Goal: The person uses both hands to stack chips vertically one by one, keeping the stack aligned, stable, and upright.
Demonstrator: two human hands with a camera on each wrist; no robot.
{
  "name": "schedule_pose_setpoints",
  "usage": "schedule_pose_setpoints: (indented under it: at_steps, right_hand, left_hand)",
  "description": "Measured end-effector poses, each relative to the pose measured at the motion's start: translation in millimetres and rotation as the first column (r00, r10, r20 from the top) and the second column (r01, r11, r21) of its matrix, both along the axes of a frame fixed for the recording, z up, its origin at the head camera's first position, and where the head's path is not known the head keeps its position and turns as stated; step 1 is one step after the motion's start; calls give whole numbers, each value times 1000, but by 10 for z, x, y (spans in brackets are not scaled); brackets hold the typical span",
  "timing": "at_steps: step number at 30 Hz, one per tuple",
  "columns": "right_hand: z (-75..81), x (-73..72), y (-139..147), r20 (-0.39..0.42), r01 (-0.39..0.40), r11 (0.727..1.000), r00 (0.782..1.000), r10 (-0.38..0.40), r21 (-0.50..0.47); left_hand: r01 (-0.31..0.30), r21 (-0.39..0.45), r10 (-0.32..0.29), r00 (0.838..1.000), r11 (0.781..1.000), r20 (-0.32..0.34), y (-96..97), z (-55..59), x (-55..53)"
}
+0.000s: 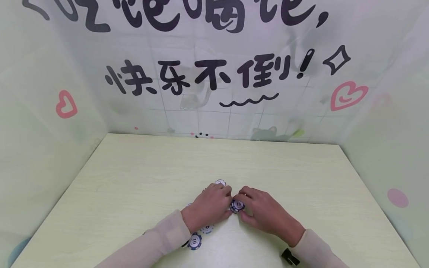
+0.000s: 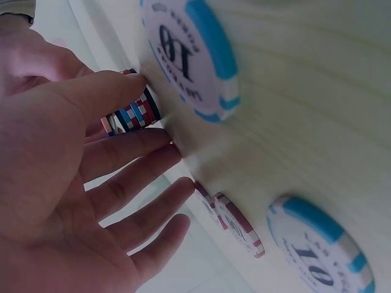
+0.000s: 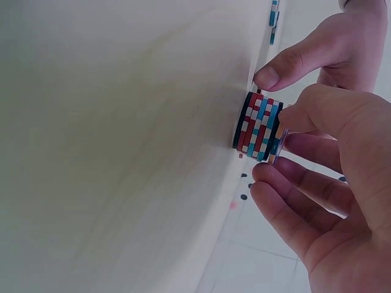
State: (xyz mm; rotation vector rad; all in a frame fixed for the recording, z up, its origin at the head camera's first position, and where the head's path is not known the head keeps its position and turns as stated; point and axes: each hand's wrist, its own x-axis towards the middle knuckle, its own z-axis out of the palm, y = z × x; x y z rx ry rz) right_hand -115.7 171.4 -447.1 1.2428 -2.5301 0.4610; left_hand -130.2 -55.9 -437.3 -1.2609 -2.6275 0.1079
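We see a printed cloth backdrop (image 1: pixel 191 41) behind a pale wood-grain table (image 1: pixel 151 167). Over this table, we find the right hand (image 1: pixel 268 212) pinching the upper chips of a poker chip stack (image 3: pixel 256 128) between thumb and finger, with the gap only as wide as the stack. The left hand (image 1: pixel 209 204) curls its thumb and forefinger around the stack's other side, while its remaining fingers spread loosely. The stack stands upright on the table between both hands. Near the right sleeve (image 1: pixel 318 247) we notice a black clip (image 1: pixel 289 257). Smallest, we see loose blue-and-white chips (image 1: pixel 194 241) by the left sleeve (image 1: pixel 167 234), and two red-and-white chips (image 2: pixel 240 224) near the left fingertips.
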Motion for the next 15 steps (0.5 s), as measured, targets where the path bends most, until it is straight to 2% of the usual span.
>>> schedule_pose_setpoints:
  at_steps: [15]
  right_hand:
    - [27,-37,15,12,-14,1000,1000,14,-8]
  left_hand:
    - [1,1,-1,1000,1000,7,16,13,-27]
